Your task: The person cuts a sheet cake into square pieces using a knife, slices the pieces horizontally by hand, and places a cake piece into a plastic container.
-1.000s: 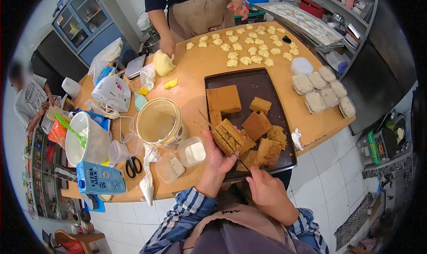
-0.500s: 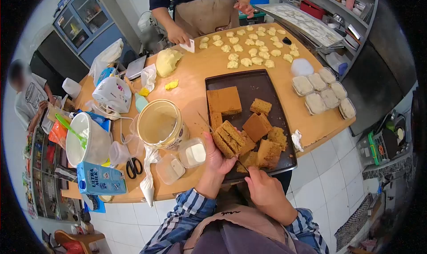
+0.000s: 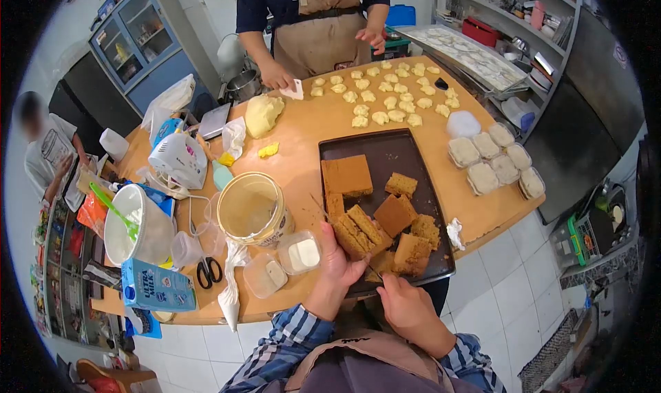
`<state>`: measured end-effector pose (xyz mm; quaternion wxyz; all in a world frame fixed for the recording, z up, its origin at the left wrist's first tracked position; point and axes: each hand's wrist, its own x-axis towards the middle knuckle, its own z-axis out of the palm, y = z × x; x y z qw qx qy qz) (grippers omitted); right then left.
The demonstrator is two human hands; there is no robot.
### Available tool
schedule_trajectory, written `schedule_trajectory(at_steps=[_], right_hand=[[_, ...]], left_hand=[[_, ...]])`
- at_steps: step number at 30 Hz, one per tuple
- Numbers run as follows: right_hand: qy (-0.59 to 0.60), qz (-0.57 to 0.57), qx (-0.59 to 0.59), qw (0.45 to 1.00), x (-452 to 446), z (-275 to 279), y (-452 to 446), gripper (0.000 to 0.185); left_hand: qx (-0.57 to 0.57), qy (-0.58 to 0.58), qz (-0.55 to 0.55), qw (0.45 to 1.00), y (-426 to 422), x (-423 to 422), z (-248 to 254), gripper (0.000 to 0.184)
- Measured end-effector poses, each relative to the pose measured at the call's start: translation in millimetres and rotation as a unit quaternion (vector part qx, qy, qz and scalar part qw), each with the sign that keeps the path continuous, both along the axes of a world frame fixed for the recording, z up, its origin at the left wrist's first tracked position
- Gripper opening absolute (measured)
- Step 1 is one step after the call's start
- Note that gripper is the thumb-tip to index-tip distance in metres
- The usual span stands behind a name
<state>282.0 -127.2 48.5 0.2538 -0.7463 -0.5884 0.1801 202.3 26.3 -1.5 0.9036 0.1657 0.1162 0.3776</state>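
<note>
Sliced brown cake (image 3: 355, 232) rests in my left hand (image 3: 337, 263), whose fingers curl round it above the near left part of a dark tray (image 3: 432, 207). My right hand (image 3: 411, 312) grips a thin knife (image 3: 376, 274) at the tray's near edge; its blade runs beneath or behind the held cake, and its tip shows at the cake's left. On the tray lie a large cake block (image 3: 347, 175) and several smaller cut pieces (image 3: 395, 215). The handle is mostly hidden in my fist.
An open tub (image 3: 253, 208), lidded containers (image 3: 300, 254), scissors (image 3: 208, 272), a piping bag (image 3: 231, 296) and a milk carton (image 3: 160, 287) stand left. Dough pieces (image 3: 390, 102) lie beyond the tray, filled boxes (image 3: 483, 177) right. Across the table a co-worker (image 3: 317, 28) holds a white scraper (image 3: 293, 89).
The co-worker's hand has gone from the dough lump to holding a scraper beside it. My hands and the cake have barely moved; the view has shifted slightly.
</note>
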Motion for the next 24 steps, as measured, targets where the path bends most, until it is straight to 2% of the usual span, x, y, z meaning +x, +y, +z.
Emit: schedule_trajectory(at_steps=[8, 11, 15, 24], right_hand=[[-0.019, 0.017, 0.017, 1.000, 0.3, 1.0, -1.0, 0.021], [-0.024, 0.012, 0.017, 1.000, -0.4, 4.4, -2.9, 0.017], [-0.025, 0.026, 0.042, 0.998, 1.5, 0.6, -4.0, 0.017], [-0.017, 0.019, 0.011, 1.000, 1.1, 2.7, -8.5, 0.018]], left_hand=[[0.019, -0.015, -0.016, 1.000, 5.6, -3.8, -0.3, 0.074], [-0.005, -0.010, 0.018, 1.000, 6.2, 0.9, -0.9, 0.074], [0.018, -0.022, 0.026, 0.999, 9.4, 0.9, 3.5, 0.074], [0.025, -0.025, 0.018, 0.999, 8.6, 1.2, 8.5, 0.075]])
